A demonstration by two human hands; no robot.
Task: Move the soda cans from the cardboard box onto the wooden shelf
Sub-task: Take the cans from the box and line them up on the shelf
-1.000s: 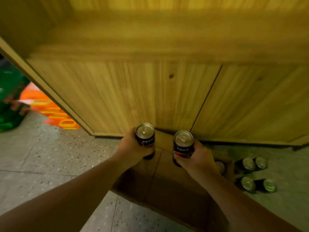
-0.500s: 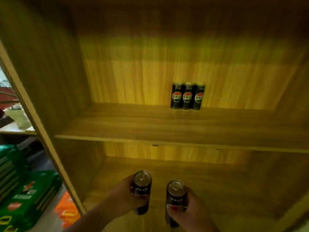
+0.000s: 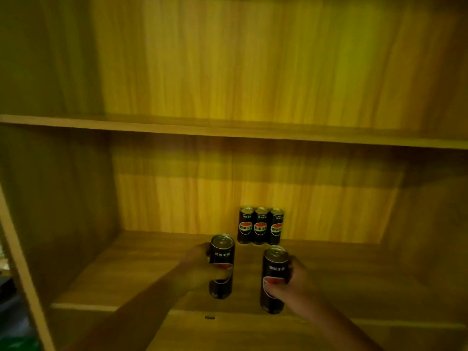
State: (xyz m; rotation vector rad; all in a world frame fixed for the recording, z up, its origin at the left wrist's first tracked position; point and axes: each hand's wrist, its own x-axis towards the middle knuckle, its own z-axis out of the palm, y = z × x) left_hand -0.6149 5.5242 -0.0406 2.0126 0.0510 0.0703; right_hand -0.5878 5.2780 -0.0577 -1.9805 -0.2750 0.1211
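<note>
Yellow-lit wooden shelf (image 3: 131, 272) fills the view. Left hand (image 3: 200, 271) is wrapped around an upright black soda can (image 3: 222, 266); right hand (image 3: 295, 281) grips a second black can (image 3: 274, 279), also upright, just beside. Beyond both hands, three matching cans (image 3: 260, 225) stand touching in a row against the back panel (image 3: 228, 198).

Well left of the left hand (image 3: 198, 269) and lower, at the picture's edge: a blurred green patch (image 3: 24, 344). Above that, a dark shape (image 3: 10, 290), too dim to identify. Higher again, a pale patch (image 3: 3, 262).
</note>
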